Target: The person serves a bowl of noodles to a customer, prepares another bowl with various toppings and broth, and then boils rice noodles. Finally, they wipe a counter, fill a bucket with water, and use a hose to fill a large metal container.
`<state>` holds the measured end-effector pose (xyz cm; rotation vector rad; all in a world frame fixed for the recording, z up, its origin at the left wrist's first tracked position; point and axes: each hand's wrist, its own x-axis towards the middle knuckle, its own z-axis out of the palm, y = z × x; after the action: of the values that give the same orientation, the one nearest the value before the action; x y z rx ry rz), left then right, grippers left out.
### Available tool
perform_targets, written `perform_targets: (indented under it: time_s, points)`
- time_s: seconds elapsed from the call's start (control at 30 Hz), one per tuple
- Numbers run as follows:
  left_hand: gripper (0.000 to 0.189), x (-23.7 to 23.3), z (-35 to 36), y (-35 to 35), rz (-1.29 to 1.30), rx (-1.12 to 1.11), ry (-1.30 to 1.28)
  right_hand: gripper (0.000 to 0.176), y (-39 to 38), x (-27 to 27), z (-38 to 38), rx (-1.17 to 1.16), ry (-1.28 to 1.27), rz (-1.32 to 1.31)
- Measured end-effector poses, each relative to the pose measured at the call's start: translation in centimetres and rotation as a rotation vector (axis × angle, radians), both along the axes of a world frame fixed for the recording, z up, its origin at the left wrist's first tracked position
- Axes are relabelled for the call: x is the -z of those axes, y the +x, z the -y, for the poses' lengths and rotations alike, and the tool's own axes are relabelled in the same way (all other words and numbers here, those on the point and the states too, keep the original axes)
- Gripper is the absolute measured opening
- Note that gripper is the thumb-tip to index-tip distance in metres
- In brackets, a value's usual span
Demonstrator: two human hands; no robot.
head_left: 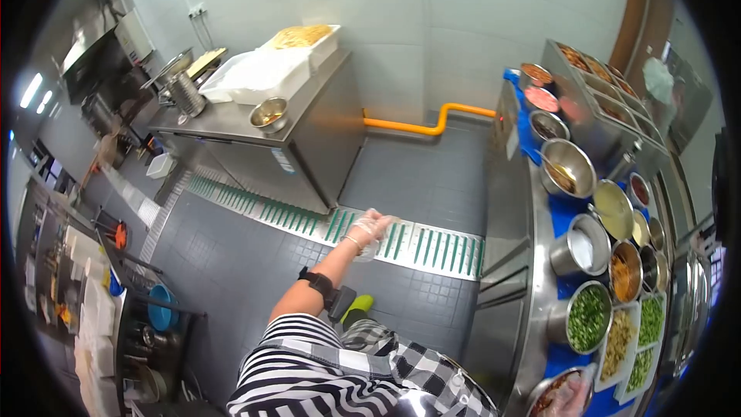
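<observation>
My left hand (369, 232), in a clear plastic glove, is held out in front of me over the floor. Its fingers curl together with nothing in them, and loose glove plastic sticks out past them. A dark band circles that forearm. At the bottom right, my right hand (570, 400), also gloved, overlaps a metal bowl (540, 395) of reddish-brown food. The frame edge cuts off part of this hand, and I cannot tell how its fingers sit. Close by are a pot of chopped greens (590, 318) and white trays of chopped vegetables (620, 340).
A steel counter (224, 130) with white crates (258, 73) and a small bowl (268, 116) stands ahead left. Pots and bowls line the right counter (532, 324). A drain grate (432, 249) crosses the floor; a yellow pipe (405, 127) runs along the wall. Shelving (116, 316) stands left.
</observation>
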<state>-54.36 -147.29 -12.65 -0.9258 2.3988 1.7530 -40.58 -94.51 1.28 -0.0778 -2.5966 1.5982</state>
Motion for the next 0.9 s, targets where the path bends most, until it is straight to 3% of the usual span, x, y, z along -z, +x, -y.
perform_targets:
  time_s: [0.07,0.13,0.2,0.27,0.33,0.37,0.4,0.47,0.5,0.57,0.6,0.67,0.73,0.8,0.9]
  points:
    - [0.039,2.3,6.1,1.2,-0.049,-0.102,0.010,0.048,-2.7,-0.3,6.4,-0.166,0.253,-0.092]
    - [0.032,6.4,12.7,2.4,0.005,-0.110,0.011,0.043,-4.8,2.6,11.6,-0.267,-0.111,0.157]
    - [0.025,5.9,16.0,4.3,0.008,-0.141,0.024,0.042,-6.8,5.2,17.6,-0.369,-0.176,0.338]
    - [0.023,7.9,19.2,6.7,-0.003,-0.206,0.151,0.042,-9.6,8.8,23.7,-0.616,-0.358,0.355]
    - [0.022,8.0,21.6,9.0,0.069,-0.281,0.261,0.047,-12.7,10.8,30.8,-0.829,0.326,0.273]
    - [0.021,7.1,22.3,10.5,0.113,-0.314,0.302,0.047,-14.7,13.7,32.6,-0.922,0.162,0.348]
    - [0.021,7.2,23.3,12.1,0.101,-0.365,0.304,0.047,-15.4,12.6,36.6,-0.973,0.172,0.341]
    - [0.021,7.6,24.3,15.8,0.130,-0.453,0.350,0.022,-15.9,10.5,44.3,-0.956,0.341,0.199]
    - [0.021,7.3,24.8,17.4,0.122,-0.494,0.353,0.022,-17.1,10.8,46.8,-0.997,0.346,0.193]
    - [0.023,7.0,24.7,21.2,0.132,-0.650,0.312,0.033,-19.3,12.1,50.9,-1.309,0.347,0.093]
    - [0.023,7.4,24.3,23.4,0.138,-0.690,0.323,0.038,-19.7,10.9,53.5,-1.432,0.492,0.073]
    - [0.023,8.0,23.1,27.4,-0.028,-0.897,0.347,0.039,-20.3,12.9,57.8,-1.549,0.534,0.103]
    - [0.021,7.0,21.7,31.6,-0.084,-1.080,0.399,0.040,-19.0,12.4,63.4,-1.663,0.576,0.115]
    - [0.022,8.0,20.5,36.3,0.006,-1.253,0.284,0.040,-16.9,11.0,68.8,-1.785,0.653,0.113]
    - [0.019,9.1,20.1,41.2,-0.053,-1.582,0.308,0.040,-12.4,10.2,76.8,-2.021,0.598,-0.021]
